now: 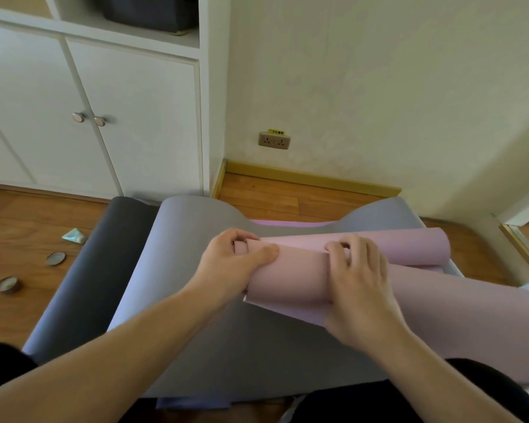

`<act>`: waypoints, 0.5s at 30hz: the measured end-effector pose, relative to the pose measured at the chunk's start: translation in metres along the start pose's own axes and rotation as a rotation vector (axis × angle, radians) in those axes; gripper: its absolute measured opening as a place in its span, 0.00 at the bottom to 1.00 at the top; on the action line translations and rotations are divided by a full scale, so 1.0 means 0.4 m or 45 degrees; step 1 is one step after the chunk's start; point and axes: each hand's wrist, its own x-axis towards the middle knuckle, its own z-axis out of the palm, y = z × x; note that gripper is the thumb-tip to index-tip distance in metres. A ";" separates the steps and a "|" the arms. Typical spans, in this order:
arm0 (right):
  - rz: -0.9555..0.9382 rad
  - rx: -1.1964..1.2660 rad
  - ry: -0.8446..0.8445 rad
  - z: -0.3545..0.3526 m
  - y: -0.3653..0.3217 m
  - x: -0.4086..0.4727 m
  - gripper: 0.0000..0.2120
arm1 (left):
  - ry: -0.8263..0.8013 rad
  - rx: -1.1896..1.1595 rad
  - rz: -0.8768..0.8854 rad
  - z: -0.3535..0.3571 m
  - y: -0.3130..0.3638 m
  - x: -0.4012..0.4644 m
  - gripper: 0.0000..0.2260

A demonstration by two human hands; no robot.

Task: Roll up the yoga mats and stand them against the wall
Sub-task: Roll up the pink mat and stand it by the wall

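While the pink mat (290, 279) lies partly rolled atop the grey mat (171, 270) on the floor, its roll is gripped by the left hand (226, 264) and right hand (358, 285), evidently to prevent unwinding.

Both bare forearms reaching forward, left hand (235, 261) curled round the roll's end, thumb lying along its front, right hand (359, 282) palm down, fingers bent over the roll's top edge
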 end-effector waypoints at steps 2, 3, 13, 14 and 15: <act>-0.048 0.058 0.061 -0.016 -0.064 -0.018 0.43 | 0.091 -0.016 -0.032 0.019 -0.007 -0.002 0.16; -0.061 0.096 0.060 -0.026 -0.102 -0.029 0.42 | 0.128 -0.026 -0.051 0.020 -0.006 0.001 0.16; 0.213 0.449 -0.104 -0.007 -0.247 0.022 0.41 | 0.187 -0.209 -0.093 0.014 0.004 0.017 0.19; 0.233 0.480 -0.100 -0.007 -0.250 0.026 0.38 | 0.185 -0.210 -0.085 0.013 0.006 0.017 0.20; 0.248 0.521 -0.092 -0.009 -0.254 0.031 0.33 | 0.185 -0.213 -0.079 0.011 0.006 0.017 0.20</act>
